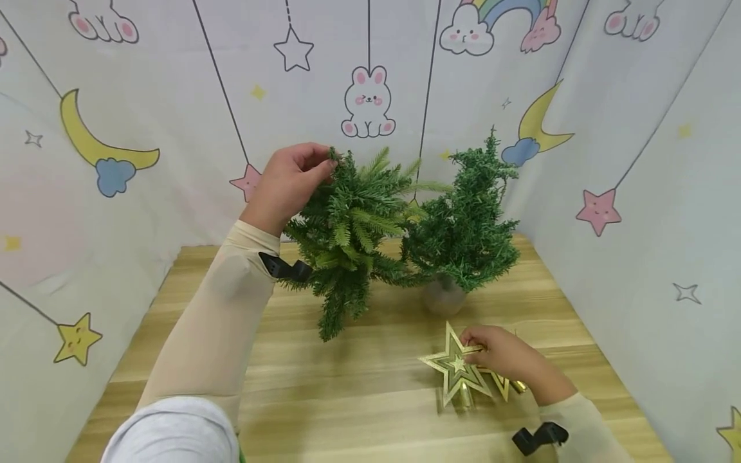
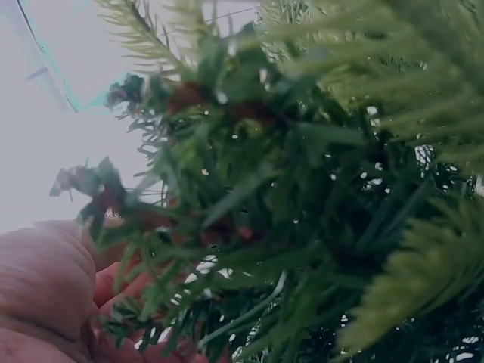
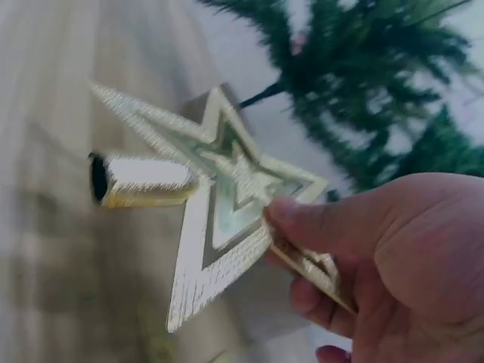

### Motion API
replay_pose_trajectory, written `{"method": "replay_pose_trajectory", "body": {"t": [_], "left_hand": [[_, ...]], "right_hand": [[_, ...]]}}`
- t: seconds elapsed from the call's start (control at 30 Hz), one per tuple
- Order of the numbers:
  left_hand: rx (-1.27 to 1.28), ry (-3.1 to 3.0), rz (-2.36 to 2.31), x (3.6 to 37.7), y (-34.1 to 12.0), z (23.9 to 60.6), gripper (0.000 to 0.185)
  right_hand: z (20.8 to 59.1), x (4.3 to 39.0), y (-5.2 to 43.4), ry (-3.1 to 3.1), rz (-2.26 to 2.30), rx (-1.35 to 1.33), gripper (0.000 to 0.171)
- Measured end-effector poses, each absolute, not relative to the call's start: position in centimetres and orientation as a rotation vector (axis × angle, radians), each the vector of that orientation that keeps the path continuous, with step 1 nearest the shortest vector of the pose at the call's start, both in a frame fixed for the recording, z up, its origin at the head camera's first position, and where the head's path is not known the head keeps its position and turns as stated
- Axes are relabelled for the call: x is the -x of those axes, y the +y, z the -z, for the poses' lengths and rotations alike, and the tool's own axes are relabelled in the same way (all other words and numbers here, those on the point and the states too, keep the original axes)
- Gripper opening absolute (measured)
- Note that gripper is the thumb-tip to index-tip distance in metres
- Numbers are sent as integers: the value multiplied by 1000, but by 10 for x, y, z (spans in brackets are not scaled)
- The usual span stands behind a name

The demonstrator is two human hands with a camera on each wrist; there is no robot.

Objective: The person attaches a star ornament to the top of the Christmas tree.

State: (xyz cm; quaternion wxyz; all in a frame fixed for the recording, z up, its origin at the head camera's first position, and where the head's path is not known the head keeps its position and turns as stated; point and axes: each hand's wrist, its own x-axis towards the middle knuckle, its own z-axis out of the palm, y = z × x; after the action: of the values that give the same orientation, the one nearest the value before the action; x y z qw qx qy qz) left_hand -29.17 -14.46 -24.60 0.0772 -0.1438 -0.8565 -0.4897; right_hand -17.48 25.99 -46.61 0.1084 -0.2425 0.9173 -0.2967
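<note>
In the head view my left hand (image 1: 295,180) pinches a tip near the top of the left artificial Christmas tree (image 1: 356,238), with fingers and thumb curled at its needles. Green branches (image 2: 249,197) cover much of those fingers in the left wrist view. My right hand (image 1: 498,350) grips a gold star tree topper (image 1: 457,364) by one point, low above the table. Its hollow tube base (image 3: 147,181) shows in the right wrist view. More gold star parts (image 1: 502,384) show behind it, partly hidden by the hand.
A second, darker artificial tree (image 1: 463,225) stands on a greyish base (image 1: 444,297) at the right, its branches touching the left tree. Both are on a wooden table (image 1: 347,399). Cloth walls (image 1: 191,116) printed with cartoons enclose the back and sides.
</note>
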Motion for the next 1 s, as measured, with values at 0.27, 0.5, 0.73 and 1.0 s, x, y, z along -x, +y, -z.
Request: {"method": "replay_pose_trajectory", "body": {"t": [0.27,0.5,0.73,1.0], "left_hand": [[447,-2593,1421,292,-141,240,37],[479,-2595,1427,291,-139,241,36],[507,-2628,1421,289,-140,238,37],[509,-2656,1408,293,-142,238,37]], "right_hand": [[353,170,246,3026,1177,894,12],[242,192,203,2877,2054,1324,14],[178,231,142,2902,2125,1443,12],[165,264,98,3129,1764,1354,16]]}}
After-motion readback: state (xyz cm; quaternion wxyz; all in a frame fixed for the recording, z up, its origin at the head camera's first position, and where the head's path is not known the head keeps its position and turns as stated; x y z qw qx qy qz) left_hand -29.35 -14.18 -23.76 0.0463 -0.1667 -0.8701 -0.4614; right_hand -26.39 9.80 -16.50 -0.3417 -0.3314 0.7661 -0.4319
